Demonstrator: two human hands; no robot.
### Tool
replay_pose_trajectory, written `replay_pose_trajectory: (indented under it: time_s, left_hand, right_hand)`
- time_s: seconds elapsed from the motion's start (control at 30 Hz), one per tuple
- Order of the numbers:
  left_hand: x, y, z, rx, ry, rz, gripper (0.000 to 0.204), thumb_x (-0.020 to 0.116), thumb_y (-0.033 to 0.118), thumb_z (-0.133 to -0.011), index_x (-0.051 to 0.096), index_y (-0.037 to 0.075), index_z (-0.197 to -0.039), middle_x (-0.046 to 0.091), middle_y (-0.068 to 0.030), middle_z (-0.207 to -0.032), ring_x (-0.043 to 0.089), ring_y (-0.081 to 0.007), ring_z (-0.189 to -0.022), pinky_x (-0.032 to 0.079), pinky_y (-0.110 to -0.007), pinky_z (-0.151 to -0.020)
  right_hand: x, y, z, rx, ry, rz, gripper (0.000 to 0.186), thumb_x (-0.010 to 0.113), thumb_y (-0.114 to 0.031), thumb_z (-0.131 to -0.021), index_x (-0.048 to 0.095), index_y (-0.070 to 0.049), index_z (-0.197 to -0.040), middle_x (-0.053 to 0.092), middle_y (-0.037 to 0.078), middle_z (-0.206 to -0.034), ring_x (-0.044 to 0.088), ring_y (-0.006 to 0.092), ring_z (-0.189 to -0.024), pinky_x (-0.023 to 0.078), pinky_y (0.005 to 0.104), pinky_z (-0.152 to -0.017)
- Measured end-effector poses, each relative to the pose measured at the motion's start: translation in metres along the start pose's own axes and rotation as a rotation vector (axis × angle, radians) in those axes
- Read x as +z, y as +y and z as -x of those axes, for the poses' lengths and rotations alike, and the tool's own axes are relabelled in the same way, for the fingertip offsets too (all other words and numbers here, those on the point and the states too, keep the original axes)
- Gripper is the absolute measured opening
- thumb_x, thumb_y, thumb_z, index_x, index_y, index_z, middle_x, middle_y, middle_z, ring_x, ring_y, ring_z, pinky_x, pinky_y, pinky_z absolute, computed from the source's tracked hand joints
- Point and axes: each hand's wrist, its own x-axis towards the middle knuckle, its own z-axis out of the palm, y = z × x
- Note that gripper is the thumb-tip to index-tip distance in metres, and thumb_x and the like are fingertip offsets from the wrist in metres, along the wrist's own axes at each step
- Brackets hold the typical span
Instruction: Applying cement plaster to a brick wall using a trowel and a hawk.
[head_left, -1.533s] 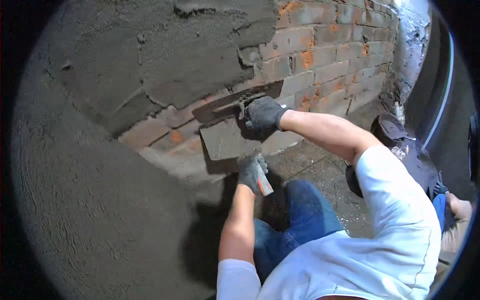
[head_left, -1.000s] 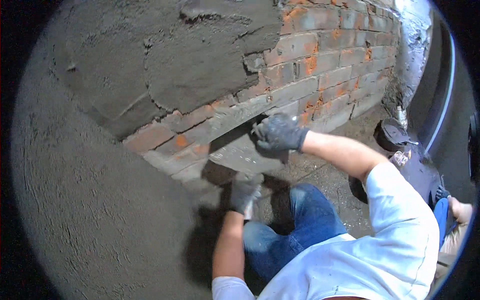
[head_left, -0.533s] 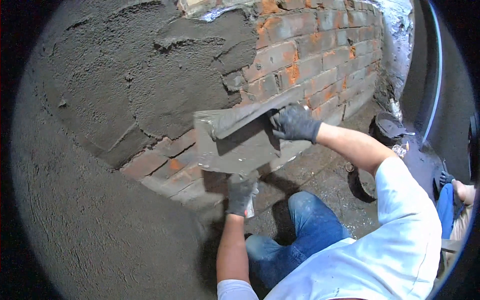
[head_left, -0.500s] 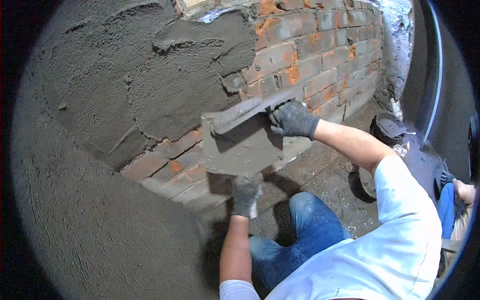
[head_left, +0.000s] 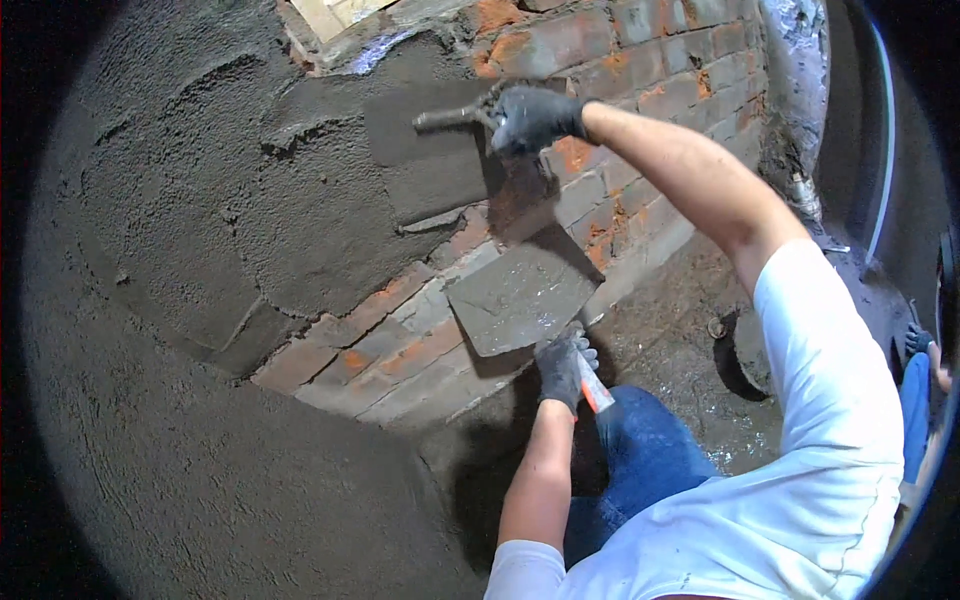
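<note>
Dark grey rectangular trowel [head_left: 418, 170], upper centre of the frame, extends left of the black-gloved right hand [head_left: 537, 122], whose grip wraps its handle. The dark-gloved left hand [head_left: 563, 368], below centre, clasps a flat grey board [head_left: 525, 297] just above it.

We see the shirt [head_left: 740, 530] brightly lit, small glints on the board [head_left: 520, 300], dark shadow [head_left: 500, 470] beside the knee [head_left: 650, 435], black curving edges
</note>
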Motion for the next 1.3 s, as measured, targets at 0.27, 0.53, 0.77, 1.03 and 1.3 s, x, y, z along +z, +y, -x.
replay_pose_trajectory:
  time_s: [0.27,0.53,0.77,1.03,1.3]
  left_hand:
    - [0.005,0.002,-0.005,-0.028,-0.020,0.034,0.014,0.062,0.018,-0.077,0.052,0.010,-0.085,0.050,-0.0020,-0.062,0.048,-0.0147,-0.046,0.039,-0.027,-0.040]
    - [0.005,0.004,-0.014,-0.027,-0.052,0.082,0.015,0.062,0.018,-0.078,0.052,0.008,-0.073,0.048,-0.0033,-0.055,0.048,-0.0178,-0.041,0.041,-0.032,-0.038]
    - [0.009,0.009,-0.008,-0.050,-0.202,0.038,0.013,0.056,0.023,-0.079,0.052,0.012,-0.072,0.046,0.0006,-0.056,0.045,-0.0155,-0.044,0.041,-0.030,-0.043]
    - [-0.011,0.016,-0.033,-0.128,-0.493,0.191,0.026,0.051,0.029,-0.082,0.039,0.018,-0.061,0.041,0.0005,-0.050,0.042,-0.0161,-0.041,0.034,-0.032,-0.040]
    - [-0.039,0.029,-0.066,-0.021,-0.715,0.108,0.024,0.047,0.027,-0.086,0.040,0.020,-0.065,0.040,0.0030,-0.055,0.040,-0.0145,-0.050,0.038,-0.030,-0.049]
  right_hand:
    - [0.026,-0.039,0.024,-0.110,-0.074,0.382,0.029,0.061,-0.034,-0.063,0.065,-0.007,-0.069,0.062,0.015,-0.070,0.061,0.0295,-0.066,0.048,0.0401,-0.060]
    - [-0.001,-0.082,-0.017,-0.119,-0.084,0.270,0.033,0.060,-0.039,-0.065,0.063,-0.007,-0.069,0.062,0.016,-0.070,0.060,0.0318,-0.066,0.047,0.0415,-0.060]
    - [-0.046,-0.026,-0.001,-0.001,0.275,0.528,0.036,0.060,-0.045,-0.069,0.063,-0.010,-0.076,0.063,0.013,-0.079,0.062,0.0312,-0.074,0.048,0.0428,-0.067]
    - [0.081,-0.083,0.119,0.182,-0.047,0.390,0.031,0.059,-0.037,-0.066,0.067,-0.008,-0.075,0.064,0.014,-0.076,0.062,0.0313,-0.073,0.048,0.0413,-0.065]
    - [0.051,-0.096,0.208,0.534,0.108,0.326,0.032,0.054,-0.039,-0.064,0.066,-0.010,-0.074,0.062,0.016,-0.074,0.061,0.0319,-0.072,0.047,0.0421,-0.065]
